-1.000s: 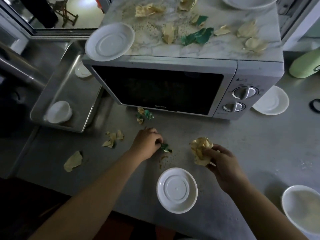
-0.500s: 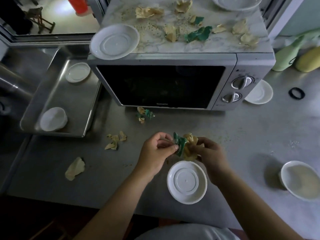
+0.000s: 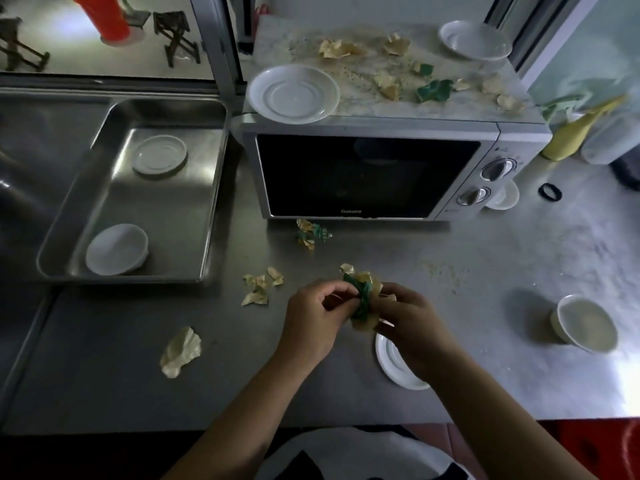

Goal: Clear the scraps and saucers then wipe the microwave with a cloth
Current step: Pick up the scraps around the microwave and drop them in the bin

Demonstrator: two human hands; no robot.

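The microwave [image 3: 374,174] is unwiped: its top carries crumbs, paper scraps [image 3: 388,85] and two saucers [image 3: 294,93]. Left of the microwave, a steel tray [image 3: 114,271] already holds two white dishes. On the desk [image 3: 485,306] in front of the microwave, loose scraps remain. There the left hand [image 3: 313,323] and right hand [image 3: 410,327] pinch a green-and-yellow wad [image 3: 362,299] between curled fingers, so clearing seems barely begun.

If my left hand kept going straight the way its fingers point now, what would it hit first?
Your left hand points right, into the bunch of green and yellow scraps it already pinches. Just past them is your right hand, gripping the same bunch. So scraps first, then probably that hand, though depth is hard to judge.
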